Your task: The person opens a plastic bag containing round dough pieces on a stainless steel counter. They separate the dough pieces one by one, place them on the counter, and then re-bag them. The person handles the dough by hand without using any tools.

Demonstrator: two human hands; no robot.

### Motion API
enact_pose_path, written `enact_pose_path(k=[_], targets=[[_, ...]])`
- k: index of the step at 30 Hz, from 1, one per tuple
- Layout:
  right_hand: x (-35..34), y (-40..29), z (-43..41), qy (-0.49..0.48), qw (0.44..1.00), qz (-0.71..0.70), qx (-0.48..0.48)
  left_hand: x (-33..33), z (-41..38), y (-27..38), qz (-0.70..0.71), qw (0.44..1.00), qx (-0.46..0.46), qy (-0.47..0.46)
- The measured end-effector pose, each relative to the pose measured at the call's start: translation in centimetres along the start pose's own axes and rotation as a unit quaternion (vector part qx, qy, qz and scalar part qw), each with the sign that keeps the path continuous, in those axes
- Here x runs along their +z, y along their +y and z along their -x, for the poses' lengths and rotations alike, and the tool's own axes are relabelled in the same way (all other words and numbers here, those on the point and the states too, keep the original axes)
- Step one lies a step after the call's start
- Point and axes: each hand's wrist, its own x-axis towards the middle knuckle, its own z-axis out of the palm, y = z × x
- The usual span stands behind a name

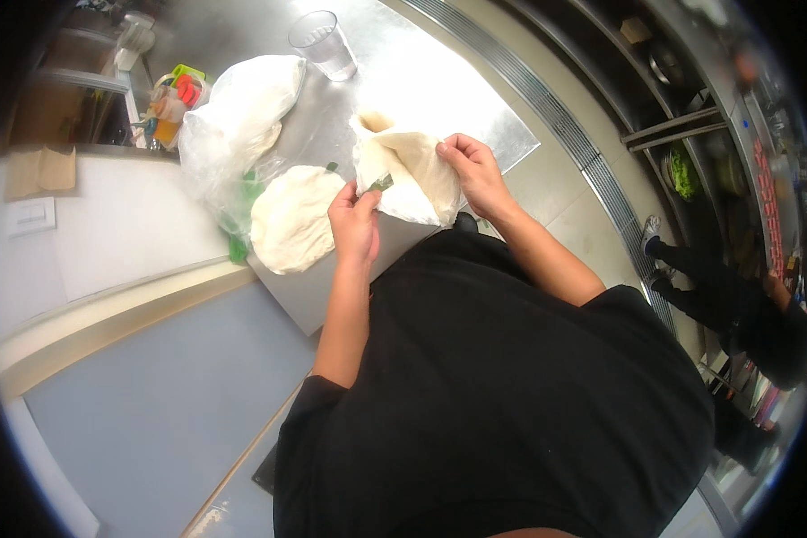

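Both my hands hold up a pale, thin cloth-like sheet [413, 168] with folds in it, perhaps a cloth bag. My left hand [356, 222] pinches its near left edge, where a dark green leaf-like piece [381, 183] shows by the fingertips. With thumb and fingers my right hand [474, 168] grips the upper right edge. A flat, rounded, off-white piece that looks like dough [294, 218] lies on the steel table [437, 74], just left of my left hand. Behind it stands a filled clear plastic bag [249, 101].
A clear tumbler of water [324, 47] stands at the back of the table. Squeeze bottles [168, 120] are grouped at the left. A floor drain grate [551, 84] runs past the table's right side. Farther right, a person in dark clothes [733, 302] is by the steel shelving [676, 141].
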Motion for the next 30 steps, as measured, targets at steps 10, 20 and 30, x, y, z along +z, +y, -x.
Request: enact_pose_path(k=[10,20,30], targets=[[1.8,-0.6,-0.5,-0.021,0.992,0.118,-0.040,0.6,-0.6,0.4,-0.153,0.980,0.069,0.106],[-1.0,-4.1,-3.4,0.064,0.993,-0.101,0.024,-7.4,3.5,6.8,-0.241,0.942,0.110,0.206],[5.2,-1.3,-5.9,-0.087,0.965,-0.203,0.142,-11.6,21.7,24.7,-0.265,0.791,0.312,0.454]])
